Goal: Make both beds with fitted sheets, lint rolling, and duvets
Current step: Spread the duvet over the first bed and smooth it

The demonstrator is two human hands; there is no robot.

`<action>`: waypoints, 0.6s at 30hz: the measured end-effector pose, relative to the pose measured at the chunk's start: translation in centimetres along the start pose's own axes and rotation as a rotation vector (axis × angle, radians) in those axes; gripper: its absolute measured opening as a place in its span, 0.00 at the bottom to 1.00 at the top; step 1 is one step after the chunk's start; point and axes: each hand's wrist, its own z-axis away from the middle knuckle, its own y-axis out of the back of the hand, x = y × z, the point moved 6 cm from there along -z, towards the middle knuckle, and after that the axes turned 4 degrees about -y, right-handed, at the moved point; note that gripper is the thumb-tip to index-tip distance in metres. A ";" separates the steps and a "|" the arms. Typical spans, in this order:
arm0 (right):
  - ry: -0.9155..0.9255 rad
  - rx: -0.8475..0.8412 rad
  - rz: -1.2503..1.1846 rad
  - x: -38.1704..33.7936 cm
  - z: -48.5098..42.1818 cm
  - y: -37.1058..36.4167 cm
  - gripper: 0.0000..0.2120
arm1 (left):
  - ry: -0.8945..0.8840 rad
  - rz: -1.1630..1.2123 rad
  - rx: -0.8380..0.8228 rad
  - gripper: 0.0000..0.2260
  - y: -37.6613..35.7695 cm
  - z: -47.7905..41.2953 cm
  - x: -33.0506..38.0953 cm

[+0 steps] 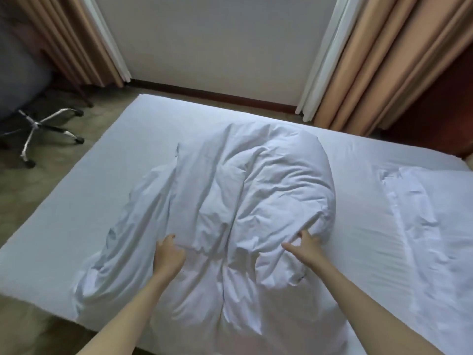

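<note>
Crumpled white duvet (238,201) lies bunched mid-mattress on the fitted sheet (84,201), its near end hanging over the edge closest to you. Your left hand (167,254) sits on the duvet's near-left part, fingers curled together into the fabric, gripping a fold. Your right hand (305,245) is at the duvet's near-right bulge with the thumb splayed wide. Its fingertips are tucked into a fold, so you cannot tell whether they clamp it. Right of the duvet lies a flat white pillowcase-like cloth (419,216). Far left of the duvet stands an office chair (38,124) on the floor, and beyond the duvet hang tan curtains (371,73).
</note>
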 end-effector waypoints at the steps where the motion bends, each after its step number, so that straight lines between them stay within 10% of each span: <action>1: -0.027 0.037 0.071 -0.1 0.1 -0.8 0.34 | -0.002 -0.013 0.045 0.22 0.9 -1.2 -0.5; 9: -0.016 0.070 0.101 1.7 0.9 -3.3 0.39 | 0.069 -0.156 0.147 0.43 5.0 -7.0 -1.9; 18: -0.009 -0.008 0.073 1.8 1.2 -2.2 0.39 | -0.230 -0.093 -0.194 0.27 2.0 -5.7 3.5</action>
